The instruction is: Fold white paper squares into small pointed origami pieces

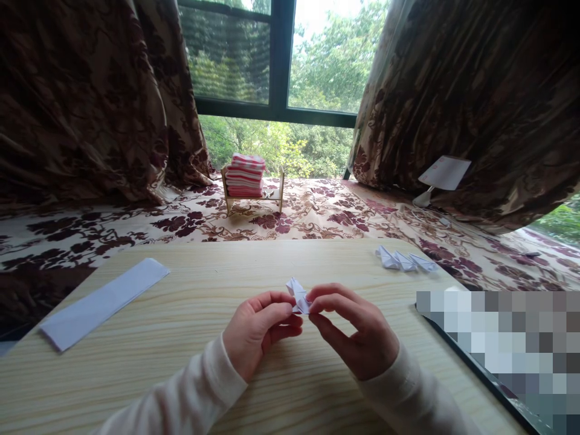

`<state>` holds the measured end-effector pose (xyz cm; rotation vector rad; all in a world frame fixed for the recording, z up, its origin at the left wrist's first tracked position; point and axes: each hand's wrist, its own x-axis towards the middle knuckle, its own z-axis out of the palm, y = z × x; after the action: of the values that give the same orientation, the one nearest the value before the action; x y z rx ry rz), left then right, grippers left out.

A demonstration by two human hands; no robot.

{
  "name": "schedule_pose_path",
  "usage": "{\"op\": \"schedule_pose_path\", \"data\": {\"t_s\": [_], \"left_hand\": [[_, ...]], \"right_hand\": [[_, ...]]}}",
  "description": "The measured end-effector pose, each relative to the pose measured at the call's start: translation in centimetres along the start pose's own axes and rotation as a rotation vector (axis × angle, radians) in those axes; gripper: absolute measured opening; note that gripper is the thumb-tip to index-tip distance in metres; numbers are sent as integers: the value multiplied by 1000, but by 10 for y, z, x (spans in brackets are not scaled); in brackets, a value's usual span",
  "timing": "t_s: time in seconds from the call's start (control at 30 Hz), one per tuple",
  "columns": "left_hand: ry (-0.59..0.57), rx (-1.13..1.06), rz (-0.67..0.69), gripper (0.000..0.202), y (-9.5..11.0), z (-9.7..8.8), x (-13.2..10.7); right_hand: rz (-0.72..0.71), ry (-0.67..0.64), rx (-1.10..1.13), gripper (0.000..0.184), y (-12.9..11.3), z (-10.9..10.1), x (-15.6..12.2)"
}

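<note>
A small piece of folded white paper (298, 295) is held up between my two hands over the middle of the table. My left hand (265, 326) pinches its left lower edge between thumb and fingers. From the other side my right hand (356, 329) grips its right edge with thumb and fingertips. The paper has pointed flaps, one standing upward; its lower parts are partly hidden by my fingers. Several similar folded white paper pieces (405, 260) lie in a row at the table's far right.
The pale wood-grain table (181, 374) carries a stack of long white paper strips (106, 304) on the left. A dark-edged, pixelated flat object (475, 362) lies at right. Beyond are a small rack with folded striped cloths (245, 175), a white lamp (445, 173) and patterned curtains (81, 90).
</note>
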<state>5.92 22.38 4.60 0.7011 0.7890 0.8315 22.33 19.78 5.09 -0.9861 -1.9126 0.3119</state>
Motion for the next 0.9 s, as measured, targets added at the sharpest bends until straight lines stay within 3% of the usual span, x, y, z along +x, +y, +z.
{"op": "schedule_pose_path", "data": {"t_s": [0.13, 0.3, 0.5, 0.73, 0.9], "left_hand": [[10, 22, 10, 21, 0, -1, 1], [166, 5, 70, 15, 7, -4, 4], [140, 49, 102, 18, 8, -7, 7], [145, 196, 168, 17, 4, -10, 9], [260, 435, 312, 14, 9, -8, 7]], "right_hand": [[-4, 2, 25, 12, 1, -1, 1], [-78, -4, -37, 15, -2, -1, 1], [-240, -90, -127, 20, -5, -2, 1], [-331, -82, -175, 23, -5, -5, 1], [-279, -68, -166, 21, -3, -4, 0]]}}
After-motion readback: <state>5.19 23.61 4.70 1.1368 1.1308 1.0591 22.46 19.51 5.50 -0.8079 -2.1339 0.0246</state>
